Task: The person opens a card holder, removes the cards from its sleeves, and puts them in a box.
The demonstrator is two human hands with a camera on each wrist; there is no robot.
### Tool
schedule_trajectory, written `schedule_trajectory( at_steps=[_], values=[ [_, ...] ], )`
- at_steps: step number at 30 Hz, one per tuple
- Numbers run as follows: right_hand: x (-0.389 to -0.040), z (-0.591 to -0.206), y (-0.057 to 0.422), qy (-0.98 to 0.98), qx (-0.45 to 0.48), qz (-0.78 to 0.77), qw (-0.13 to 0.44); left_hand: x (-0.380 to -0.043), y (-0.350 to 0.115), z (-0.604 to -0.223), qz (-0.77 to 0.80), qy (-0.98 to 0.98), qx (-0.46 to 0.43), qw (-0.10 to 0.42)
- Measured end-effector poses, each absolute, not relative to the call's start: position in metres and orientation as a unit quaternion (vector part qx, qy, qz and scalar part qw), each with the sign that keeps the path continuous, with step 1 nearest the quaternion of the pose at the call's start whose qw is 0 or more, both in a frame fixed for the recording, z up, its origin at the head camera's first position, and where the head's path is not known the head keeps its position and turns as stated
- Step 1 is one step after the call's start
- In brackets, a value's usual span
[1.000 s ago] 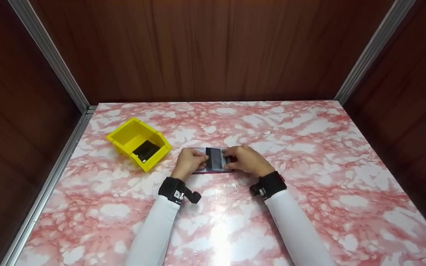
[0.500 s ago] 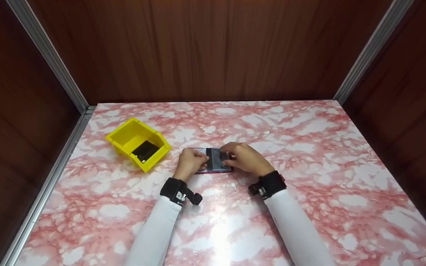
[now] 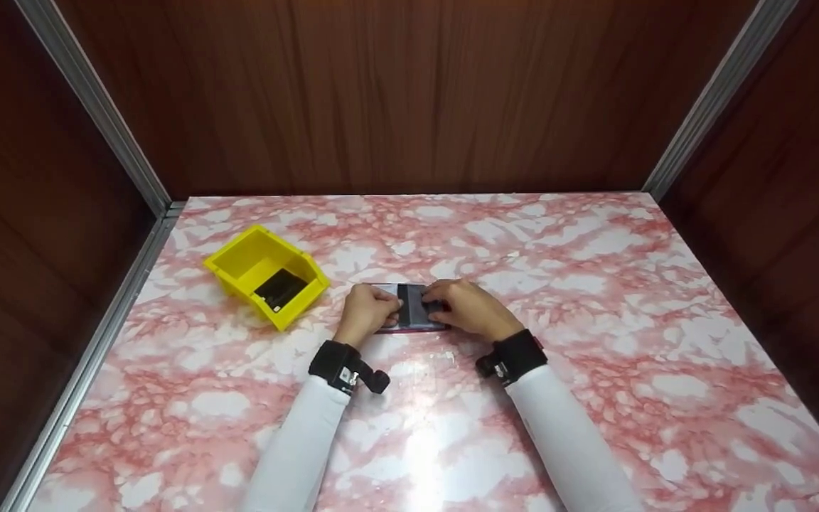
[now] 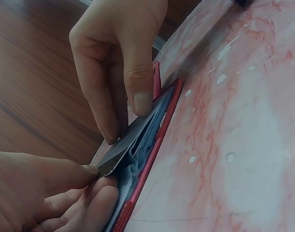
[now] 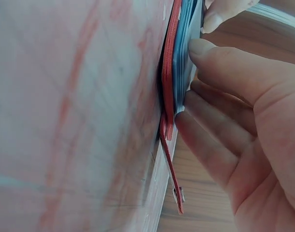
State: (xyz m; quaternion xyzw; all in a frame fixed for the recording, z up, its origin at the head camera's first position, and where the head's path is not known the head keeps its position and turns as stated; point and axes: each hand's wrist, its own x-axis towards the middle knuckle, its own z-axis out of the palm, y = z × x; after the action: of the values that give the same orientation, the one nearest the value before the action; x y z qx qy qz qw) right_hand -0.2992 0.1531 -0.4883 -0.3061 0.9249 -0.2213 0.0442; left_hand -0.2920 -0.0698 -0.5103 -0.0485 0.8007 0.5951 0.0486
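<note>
A red card holder (image 3: 420, 330) lies opened out on the table, with clear bluish plastic sleeves (image 3: 416, 306) stacked in it. My left hand (image 3: 368, 311) pinches the dark edge of the top sleeve between thumb and fingers, lifting it slightly, as the left wrist view shows. My right hand (image 3: 472, 307) touches the same sleeve from the right, thumb and fingertips apart on its surface. In the right wrist view, the right fingers (image 5: 210, 137) reach along the sleeve edges, and a red strap with a snap (image 5: 180, 195) sticks out from the cover. The hands partly hide both ends of the holder.
A yellow bin (image 3: 239, 267) stands left of the hands, with a flat black object (image 3: 281, 288) inside. The table (image 3: 594, 299) has a red and white marbled top. Brown wood-look panels (image 3: 409, 99) enclose its back and sides.
My right fingers lifted and spread a little, then came down slightly further left on the sleeve. My left hand keeps its pinch, and the bin has not moved.
</note>
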Motion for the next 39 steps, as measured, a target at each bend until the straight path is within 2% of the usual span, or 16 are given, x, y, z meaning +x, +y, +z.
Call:
schedule_trajectory(
  at_steps=[16,39],
  values=[
    [-0.2973,-0.4875,0.1524,0.927,-0.296,-0.224,0.054,-0.2899,-0.0652,-0.5086,0.608,0.787,-0.058,0.085],
    [-0.2996,-0.4892,0.1541,0.924,-0.312,-0.218,0.043,-0.2893,-0.0739,-0.5018,0.629,0.772,-0.055,0.076]
  ],
)
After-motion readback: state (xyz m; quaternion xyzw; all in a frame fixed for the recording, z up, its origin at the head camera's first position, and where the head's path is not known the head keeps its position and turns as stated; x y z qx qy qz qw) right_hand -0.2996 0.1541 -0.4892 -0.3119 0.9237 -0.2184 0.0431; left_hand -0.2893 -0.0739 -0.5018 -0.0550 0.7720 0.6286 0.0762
